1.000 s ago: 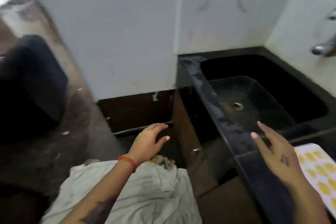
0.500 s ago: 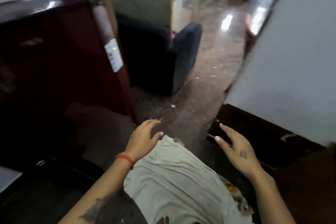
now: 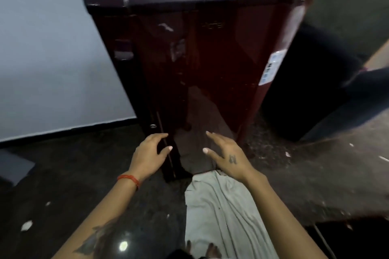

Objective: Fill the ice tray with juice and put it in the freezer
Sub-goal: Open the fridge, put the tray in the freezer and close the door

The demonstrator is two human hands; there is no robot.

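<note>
While the person stands facing a dark red refrigerator (image 3: 210,59) that rises from the floor directly ahead, both bare hands are held out in front of the body at about the same height, low against the door and apart from each other. The left hand (image 3: 148,154), with an orange band on its wrist, has its fingers loosely spread and lightly bent, holding nothing; it hovers in front of the door's left edge, near a small round lock (image 3: 152,126), and whether it touches the door cannot be told. The right hand (image 3: 228,156), marked with a small tattoo on its back, is likewise empty, fingers straight and fanned toward the glossy door panel. The door looks closed. A recessed handle (image 3: 123,49) sits high on the door's left side, well above both hands, so the likely reason for the raised, empty hands is that the door has to be opened first, which suggests a reach upward comes next. The ice tray is not in view here, and neither hand carries it. A white label (image 3: 272,67) is stuck on the door's right edge, and a dark sofa (image 3: 328,94) stands just beyond the refrigerator on the right.
</note>
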